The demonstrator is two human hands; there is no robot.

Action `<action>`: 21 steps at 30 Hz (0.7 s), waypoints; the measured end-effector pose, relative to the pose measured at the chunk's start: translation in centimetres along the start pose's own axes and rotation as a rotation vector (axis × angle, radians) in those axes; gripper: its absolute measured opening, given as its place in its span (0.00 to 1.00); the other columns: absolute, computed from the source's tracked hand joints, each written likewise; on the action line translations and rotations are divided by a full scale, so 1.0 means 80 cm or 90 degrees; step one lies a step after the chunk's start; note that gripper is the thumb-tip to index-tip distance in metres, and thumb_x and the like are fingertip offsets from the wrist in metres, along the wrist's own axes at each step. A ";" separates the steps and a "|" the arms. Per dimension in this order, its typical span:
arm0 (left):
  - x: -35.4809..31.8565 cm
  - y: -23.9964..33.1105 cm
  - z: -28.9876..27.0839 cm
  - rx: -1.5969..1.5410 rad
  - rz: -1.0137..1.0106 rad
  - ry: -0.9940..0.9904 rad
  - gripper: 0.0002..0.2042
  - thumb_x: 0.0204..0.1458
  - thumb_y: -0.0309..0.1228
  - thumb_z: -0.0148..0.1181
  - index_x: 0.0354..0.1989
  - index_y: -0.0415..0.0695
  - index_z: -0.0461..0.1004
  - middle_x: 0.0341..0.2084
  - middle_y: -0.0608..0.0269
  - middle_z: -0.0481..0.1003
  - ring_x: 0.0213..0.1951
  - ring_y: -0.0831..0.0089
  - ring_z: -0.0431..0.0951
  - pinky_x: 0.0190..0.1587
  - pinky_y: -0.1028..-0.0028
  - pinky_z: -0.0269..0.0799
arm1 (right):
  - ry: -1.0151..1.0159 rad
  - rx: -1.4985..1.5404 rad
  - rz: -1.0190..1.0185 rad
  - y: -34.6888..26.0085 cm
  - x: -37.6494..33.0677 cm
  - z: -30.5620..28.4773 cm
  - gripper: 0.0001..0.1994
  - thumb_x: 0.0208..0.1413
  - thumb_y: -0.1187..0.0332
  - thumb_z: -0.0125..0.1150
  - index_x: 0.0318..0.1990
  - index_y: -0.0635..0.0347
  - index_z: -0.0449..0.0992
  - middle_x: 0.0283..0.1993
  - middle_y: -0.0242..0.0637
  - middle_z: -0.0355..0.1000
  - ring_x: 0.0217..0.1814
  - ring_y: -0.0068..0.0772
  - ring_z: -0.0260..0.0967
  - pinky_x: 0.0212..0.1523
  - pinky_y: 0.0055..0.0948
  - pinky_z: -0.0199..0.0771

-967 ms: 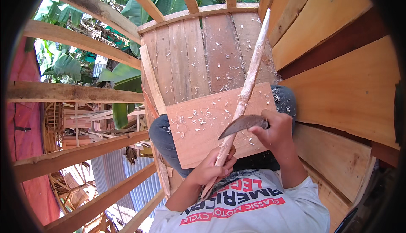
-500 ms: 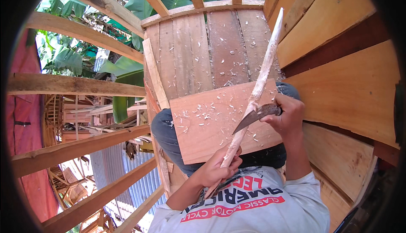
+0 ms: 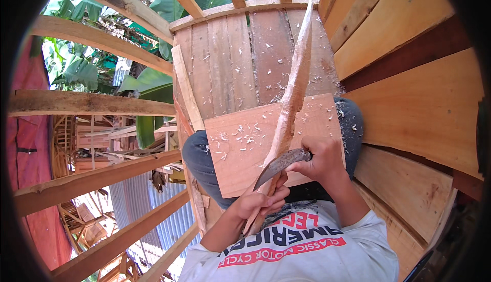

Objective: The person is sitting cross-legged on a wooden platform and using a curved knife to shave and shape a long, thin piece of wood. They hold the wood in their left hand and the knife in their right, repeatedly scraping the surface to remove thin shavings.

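My left hand (image 3: 260, 201) is wrapped round the lower end of a long peeled wooden stick (image 3: 292, 90), whose pointed tip reaches up toward the far railing. In my right hand (image 3: 322, 162) is a knife (image 3: 281, 165) with a dark curved blade, its handle mostly hidden in the fist. The blade lies across the stick just above my left fingers, its point toward the left. Beneath the stick, a flat wooden board (image 3: 230, 154) rests on my lap, strewn with pale shavings (image 3: 249, 131).
A plank floor (image 3: 220, 67) with scattered shavings stretches ahead. Open wooden rails (image 3: 92, 103) run along the left, with banana leaves and corrugated sheets (image 3: 169, 205) beyond. Wide boards (image 3: 414, 103) form a wall close on the right. A loose wood strip (image 3: 187, 87) leans at left.
The knife has slid down the stick toward my left hand, my right hand moving nearer and leftward. The stick's tip has swung left and its visible face has changed.
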State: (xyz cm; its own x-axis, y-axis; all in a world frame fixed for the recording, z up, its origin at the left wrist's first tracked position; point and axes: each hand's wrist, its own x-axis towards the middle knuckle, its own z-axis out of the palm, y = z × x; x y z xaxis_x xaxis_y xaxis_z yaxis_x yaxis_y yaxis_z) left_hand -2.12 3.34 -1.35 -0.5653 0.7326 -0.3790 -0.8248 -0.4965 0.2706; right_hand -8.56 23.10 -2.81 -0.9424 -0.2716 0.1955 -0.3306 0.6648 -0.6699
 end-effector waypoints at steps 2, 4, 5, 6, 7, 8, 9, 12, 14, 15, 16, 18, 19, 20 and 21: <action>-0.002 -0.003 0.000 0.036 0.004 -0.021 0.20 0.37 0.30 0.58 0.37 0.46 0.53 0.19 0.71 0.56 0.14 0.85 0.54 0.15 0.85 0.50 | 0.035 -0.029 -0.006 0.010 0.009 -0.004 0.35 0.33 0.30 0.62 0.13 0.60 0.66 0.11 0.39 0.61 0.15 0.44 0.65 0.17 0.36 0.63; 0.000 -0.005 0.004 0.027 0.010 -0.013 0.20 0.37 0.30 0.57 0.36 0.46 0.53 0.19 0.71 0.56 0.15 0.85 0.54 0.16 0.85 0.50 | 0.069 -0.069 0.016 0.023 0.018 -0.016 0.36 0.32 0.28 0.61 0.13 0.60 0.65 0.11 0.38 0.60 0.15 0.43 0.64 0.17 0.35 0.63; 0.000 -0.006 0.005 0.022 0.013 -0.009 0.20 0.38 0.29 0.57 0.36 0.46 0.52 0.19 0.71 0.56 0.15 0.85 0.54 0.16 0.86 0.50 | 0.070 -0.067 0.024 0.025 0.019 -0.017 0.37 0.31 0.28 0.60 0.13 0.59 0.64 0.11 0.38 0.59 0.15 0.43 0.64 0.17 0.35 0.63; 0.002 -0.009 0.002 0.013 0.017 -0.015 0.20 0.38 0.30 0.56 0.36 0.46 0.52 0.19 0.71 0.56 0.15 0.85 0.54 0.16 0.85 0.50 | 0.072 -0.067 0.031 0.027 0.021 -0.018 0.37 0.31 0.27 0.60 0.13 0.59 0.64 0.11 0.38 0.59 0.15 0.43 0.64 0.17 0.35 0.62; 0.002 -0.009 0.001 0.012 0.015 -0.017 0.20 0.38 0.30 0.57 0.36 0.46 0.52 0.19 0.71 0.56 0.15 0.85 0.54 0.16 0.86 0.50 | 0.073 -0.067 0.039 0.029 0.022 -0.018 0.38 0.30 0.26 0.59 0.13 0.59 0.63 0.11 0.38 0.59 0.15 0.43 0.64 0.18 0.35 0.62; 0.003 -0.007 0.003 0.010 0.013 -0.020 0.20 0.38 0.30 0.57 0.36 0.46 0.52 0.19 0.71 0.56 0.15 0.85 0.54 0.16 0.86 0.50 | 0.096 -0.076 0.045 0.033 0.024 -0.018 0.38 0.30 0.26 0.59 0.13 0.59 0.63 0.11 0.38 0.59 0.15 0.43 0.64 0.18 0.35 0.62; 0.003 -0.006 0.004 0.008 0.010 -0.021 0.20 0.38 0.30 0.57 0.36 0.46 0.52 0.19 0.71 0.56 0.15 0.85 0.54 0.16 0.86 0.50 | 0.117 -0.083 0.052 0.037 0.026 -0.017 0.38 0.30 0.26 0.59 0.13 0.59 0.63 0.11 0.39 0.58 0.14 0.43 0.63 0.18 0.35 0.62; 0.005 -0.008 0.007 0.016 -0.002 0.009 0.20 0.38 0.29 0.58 0.36 0.46 0.52 0.19 0.71 0.56 0.15 0.85 0.54 0.16 0.86 0.50 | 0.126 -0.120 0.048 0.051 0.032 -0.032 0.37 0.31 0.28 0.60 0.13 0.60 0.65 0.11 0.40 0.59 0.14 0.44 0.64 0.18 0.35 0.63; 0.003 -0.003 0.003 -0.028 0.014 -0.001 0.20 0.38 0.29 0.58 0.36 0.46 0.53 0.19 0.71 0.56 0.14 0.85 0.54 0.16 0.86 0.50 | 0.101 -0.108 0.076 0.051 0.031 -0.031 0.36 0.33 0.29 0.61 0.14 0.61 0.67 0.12 0.41 0.61 0.15 0.45 0.65 0.18 0.35 0.64; 0.004 0.000 0.001 -0.049 0.021 -0.010 0.20 0.38 0.28 0.58 0.36 0.47 0.53 0.19 0.71 0.56 0.14 0.85 0.54 0.16 0.86 0.50 | 0.083 -0.085 0.108 0.047 0.028 -0.025 0.35 0.34 0.30 0.62 0.15 0.61 0.68 0.12 0.41 0.62 0.16 0.45 0.66 0.19 0.35 0.64; 0.005 -0.001 -0.003 -0.043 0.028 -0.025 0.20 0.38 0.28 0.58 0.36 0.46 0.53 0.19 0.71 0.56 0.14 0.85 0.54 0.16 0.86 0.50 | 0.064 -0.062 0.140 0.042 0.024 -0.020 0.35 0.35 0.31 0.63 0.15 0.62 0.70 0.13 0.42 0.63 0.16 0.46 0.67 0.19 0.36 0.65; 0.004 -0.009 -0.011 -0.036 0.045 -0.053 0.20 0.38 0.28 0.58 0.37 0.46 0.54 0.19 0.71 0.56 0.14 0.86 0.55 0.16 0.86 0.50 | 0.023 -0.010 0.122 0.029 0.011 -0.016 0.34 0.36 0.32 0.63 0.17 0.62 0.72 0.14 0.43 0.65 0.17 0.47 0.68 0.19 0.37 0.65; 0.005 -0.009 -0.008 -0.042 0.032 -0.028 0.20 0.38 0.28 0.59 0.37 0.46 0.54 0.19 0.71 0.56 0.14 0.86 0.54 0.15 0.86 0.50 | -0.002 0.016 0.114 0.021 0.001 -0.012 0.33 0.36 0.33 0.63 0.18 0.62 0.73 0.14 0.44 0.66 0.18 0.47 0.68 0.20 0.37 0.65; 0.007 -0.006 -0.001 -0.048 0.020 -0.002 0.20 0.38 0.29 0.59 0.37 0.46 0.54 0.19 0.71 0.56 0.14 0.86 0.54 0.15 0.86 0.50 | -0.023 0.038 0.095 0.011 -0.007 -0.008 0.33 0.36 0.33 0.63 0.18 0.62 0.73 0.14 0.44 0.66 0.18 0.47 0.68 0.20 0.37 0.66; 0.009 -0.003 0.005 -0.050 0.006 0.022 0.20 0.38 0.29 0.59 0.36 0.46 0.54 0.19 0.71 0.56 0.14 0.86 0.54 0.15 0.86 0.51 | -0.039 0.060 0.075 -0.002 -0.011 -0.007 0.33 0.36 0.33 0.63 0.17 0.61 0.73 0.14 0.44 0.65 0.18 0.47 0.69 0.20 0.37 0.66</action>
State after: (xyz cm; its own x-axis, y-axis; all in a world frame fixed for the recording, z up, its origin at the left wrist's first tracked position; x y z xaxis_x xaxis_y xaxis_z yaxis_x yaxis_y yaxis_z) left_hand -2.33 4.21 -1.34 -0.5722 0.7116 -0.4076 -0.8168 -0.5392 0.2053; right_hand -7.69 23.62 -2.51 -0.9683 -0.2395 0.0703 -0.2095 0.6268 -0.7505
